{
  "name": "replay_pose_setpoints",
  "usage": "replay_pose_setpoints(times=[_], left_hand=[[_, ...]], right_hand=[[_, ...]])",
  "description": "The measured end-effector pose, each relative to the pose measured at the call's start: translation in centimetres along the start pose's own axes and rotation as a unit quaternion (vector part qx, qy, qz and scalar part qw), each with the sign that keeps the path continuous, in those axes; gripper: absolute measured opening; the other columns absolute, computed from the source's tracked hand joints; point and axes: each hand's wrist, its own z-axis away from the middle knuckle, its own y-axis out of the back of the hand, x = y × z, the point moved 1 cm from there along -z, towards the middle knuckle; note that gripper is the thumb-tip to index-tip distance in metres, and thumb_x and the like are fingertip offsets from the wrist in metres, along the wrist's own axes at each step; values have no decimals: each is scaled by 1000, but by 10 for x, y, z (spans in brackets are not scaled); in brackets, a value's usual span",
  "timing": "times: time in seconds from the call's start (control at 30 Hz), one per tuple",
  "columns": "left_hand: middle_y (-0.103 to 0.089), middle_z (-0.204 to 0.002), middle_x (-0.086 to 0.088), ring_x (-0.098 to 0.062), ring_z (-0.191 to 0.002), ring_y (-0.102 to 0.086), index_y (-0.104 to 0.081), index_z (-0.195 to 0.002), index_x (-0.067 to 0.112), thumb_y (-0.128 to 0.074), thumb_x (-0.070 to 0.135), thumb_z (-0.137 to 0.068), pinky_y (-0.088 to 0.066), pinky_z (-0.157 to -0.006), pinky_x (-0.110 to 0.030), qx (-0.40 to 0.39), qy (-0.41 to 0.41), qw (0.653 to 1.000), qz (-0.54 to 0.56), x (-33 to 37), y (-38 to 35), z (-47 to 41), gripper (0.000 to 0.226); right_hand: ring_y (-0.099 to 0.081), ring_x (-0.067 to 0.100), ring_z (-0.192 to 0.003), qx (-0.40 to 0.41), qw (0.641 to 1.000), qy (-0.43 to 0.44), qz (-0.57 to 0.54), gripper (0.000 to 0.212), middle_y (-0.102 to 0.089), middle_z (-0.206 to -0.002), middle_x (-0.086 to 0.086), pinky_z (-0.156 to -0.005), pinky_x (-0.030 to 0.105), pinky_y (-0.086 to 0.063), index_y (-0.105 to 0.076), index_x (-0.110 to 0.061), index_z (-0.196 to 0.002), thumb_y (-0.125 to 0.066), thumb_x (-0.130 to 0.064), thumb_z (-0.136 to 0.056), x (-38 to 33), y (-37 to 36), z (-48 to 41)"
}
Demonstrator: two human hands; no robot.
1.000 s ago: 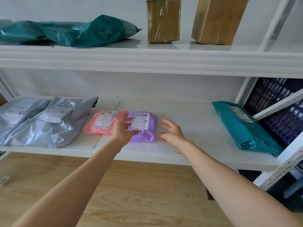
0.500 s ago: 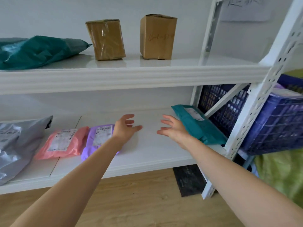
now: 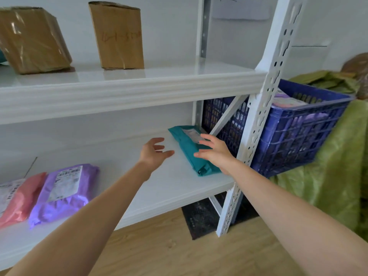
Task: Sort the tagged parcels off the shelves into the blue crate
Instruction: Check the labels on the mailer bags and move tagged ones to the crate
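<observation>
A teal parcel (image 3: 187,144) with a white label lies at the right end of the lower shelf (image 3: 159,188). My right hand (image 3: 216,153) hovers over its near half with fingers spread, holding nothing. My left hand (image 3: 154,153) is open just left of the parcel, above the bare shelf. A purple labelled parcel (image 3: 63,193) and a pink labelled parcel (image 3: 22,198) lie side by side at the shelf's left. The blue crate (image 3: 298,132) stands right of the shelving, behind its white upright, with parcels inside.
Two brown cardboard boxes (image 3: 33,39) (image 3: 119,36) stand on the upper shelf (image 3: 139,84). The perforated white upright (image 3: 258,120) and a diagonal brace stand between shelf and crate. The crate sits on a green cloth (image 3: 338,166). Wooden floor lies below.
My view and both hands have swung right, away from the purple parcel and over to the teal parcel. The right hand now reaches over the teal parcel; the crate has come into fuller view.
</observation>
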Motion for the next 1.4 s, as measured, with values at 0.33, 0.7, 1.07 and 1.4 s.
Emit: replay_pose_setpoints(times=[0.33, 0.7, 1.07, 1.4], left_hand=[[-59, -117, -4, -20, -101, -58, -52, -129, 22, -78, 29, -78, -49, -82, -30, -26, 48, 997, -54, -4, -65, -37, 58], [-54, -127, -7, -23, -105, -55, -40, -137, 20, -75, 46, -76, -51, -94, -42, -28, 126, 989, -68, -17, -114, -70, 75], [-56, -116, -5, -22, -98, -60, -42, -126, 10, -77, 31, -78, -51, -74, -32, -38, 230, 971, 48, -27, -132, -73, 63], [-54, -115, -6, -22, -95, -57, -29, -141, 12, -75, 15, -78, -50, -77, -36, -26, 248, 959, 133, -34, -98, -30, 78]], right_hand=[[-56, 17, -114, 19, 999, -35, 21, 71, -50, -139, 6, -87, 24, -42, -39, -17, -144, -72, -3, -82, 35, 45, -42], [-51, 21, -120, 39, 991, -62, 107, 56, -51, -138, 7, -97, 32, -45, -43, -14, -139, -64, -9, -88, 66, 47, -86], [-65, 27, -92, 34, 979, -120, 161, 19, -68, -102, 5, -85, 41, -55, -63, -21, -101, -65, -24, -82, 90, 44, -113], [-68, 23, -91, -7, 992, -111, 56, 17, -71, -104, 10, -81, 32, -56, -70, -8, -102, -64, -2, -87, 81, 30, -68]])
